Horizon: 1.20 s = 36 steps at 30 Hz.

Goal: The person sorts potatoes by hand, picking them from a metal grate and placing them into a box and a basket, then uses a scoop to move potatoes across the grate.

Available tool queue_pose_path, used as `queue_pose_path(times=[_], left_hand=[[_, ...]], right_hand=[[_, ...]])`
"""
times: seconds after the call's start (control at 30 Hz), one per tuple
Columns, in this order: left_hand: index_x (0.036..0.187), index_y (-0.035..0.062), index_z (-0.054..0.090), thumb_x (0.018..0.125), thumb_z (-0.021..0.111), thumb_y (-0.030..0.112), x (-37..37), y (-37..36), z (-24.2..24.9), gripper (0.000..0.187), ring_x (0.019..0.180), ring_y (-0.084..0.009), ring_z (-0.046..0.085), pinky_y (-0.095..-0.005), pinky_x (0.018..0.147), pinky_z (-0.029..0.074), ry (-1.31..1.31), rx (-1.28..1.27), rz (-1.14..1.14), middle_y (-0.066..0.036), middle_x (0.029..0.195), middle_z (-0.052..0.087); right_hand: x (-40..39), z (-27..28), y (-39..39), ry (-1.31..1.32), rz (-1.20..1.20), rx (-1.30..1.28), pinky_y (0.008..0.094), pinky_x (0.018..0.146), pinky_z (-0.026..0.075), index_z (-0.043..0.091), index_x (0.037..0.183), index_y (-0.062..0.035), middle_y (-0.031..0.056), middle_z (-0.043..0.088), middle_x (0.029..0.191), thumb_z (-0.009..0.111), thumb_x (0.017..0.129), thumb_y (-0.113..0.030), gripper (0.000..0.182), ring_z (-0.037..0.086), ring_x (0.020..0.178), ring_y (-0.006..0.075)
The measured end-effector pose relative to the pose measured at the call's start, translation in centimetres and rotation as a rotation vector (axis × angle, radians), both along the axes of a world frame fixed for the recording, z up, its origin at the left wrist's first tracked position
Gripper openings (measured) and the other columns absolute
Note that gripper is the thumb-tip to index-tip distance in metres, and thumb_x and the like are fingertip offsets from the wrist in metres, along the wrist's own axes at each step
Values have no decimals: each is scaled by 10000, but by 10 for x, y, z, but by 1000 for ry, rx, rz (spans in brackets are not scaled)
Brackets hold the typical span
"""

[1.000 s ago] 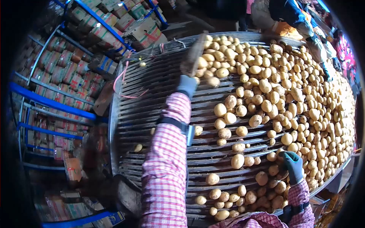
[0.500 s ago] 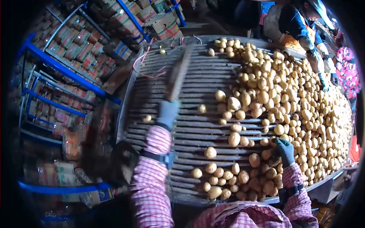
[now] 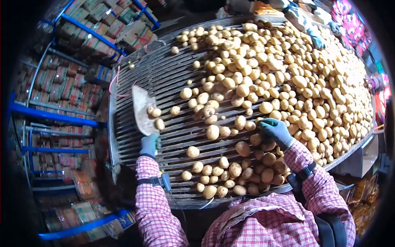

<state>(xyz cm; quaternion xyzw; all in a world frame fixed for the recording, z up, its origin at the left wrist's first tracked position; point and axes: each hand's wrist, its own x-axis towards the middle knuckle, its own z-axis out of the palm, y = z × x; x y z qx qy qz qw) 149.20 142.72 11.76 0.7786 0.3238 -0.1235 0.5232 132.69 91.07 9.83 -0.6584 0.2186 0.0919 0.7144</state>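
My left hand (image 3: 150, 145), in a grey-green glove, grips the near end of a pale flat scraper board (image 3: 142, 109) with a curved edge. The board lies over the slatted bars, and a few loose potatoes (image 3: 159, 124) rest against its right side. At the left border of the main heap, my gloved right hand (image 3: 276, 131) has its fingers curled together at a small potato (image 3: 259, 120). Darker, shaded potatoes (image 3: 267, 159) lie just below that hand. A loose group of potatoes (image 3: 235, 169) sits at the near side of the slatted table (image 3: 177, 142).
A large heap of potatoes (image 3: 319, 94) covers the table's right side. Racks with blue bars (image 3: 57, 116) hold stacked boxes (image 3: 61, 107) on the left. A co-worker's gloved hand (image 3: 317, 38) is at the far right. A pink cord (image 3: 112, 87) hangs at the left edge.
The view has shifted toward the right. My left hand's board has come down from a blurred, raised swing to lie among loose potatoes. My right hand stays by the same small potatoes.
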Motion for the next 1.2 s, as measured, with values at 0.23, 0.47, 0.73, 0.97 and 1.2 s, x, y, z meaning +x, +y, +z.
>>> queue_pose_path(times=[0.23,0.47,0.73,0.97,1.2], left_hand=[[760,87,645,855,702,220,28,-220,1,173,419,-127,490,-291,390,377,108,-90,-301,-13,598,572],[699,143,545,897,652,208,22,-336,-4,234,398,-83,368,-241,382,298,207,-294,-286,29,550,463],[742,119,553,884,606,138,-2,-438,-14,153,425,-90,375,-248,398,317,164,-472,-335,31,589,461],[719,113,536,883,589,135,-37,-529,9,174,422,-92,417,-245,388,327,130,-382,-397,12,594,507],[735,109,560,857,586,167,-70,-581,11,138,394,-120,422,-292,363,299,145,-399,-290,-7,574,509]], right_hand=[[-10,5,-18,-55,105,151,239,704,543,716,1130,-28,-4,720,907,699,923,-247,301,625,739,56],[-61,53,-86,-83,65,376,226,675,545,676,1207,-33,20,703,911,675,949,-226,322,641,737,74],[-105,74,-174,-98,29,478,226,745,537,656,1215,-1,23,691,968,652,971,-199,315,642,818,82],[-138,83,-237,-91,-17,537,218,731,541,637,1241,3,28,683,991,645,970,-192,334,645,794,84],[-151,84,-265,-85,48,534,242,755,558,629,1243,17,48,686,1005,646,962,-202,357,662,811,104]])
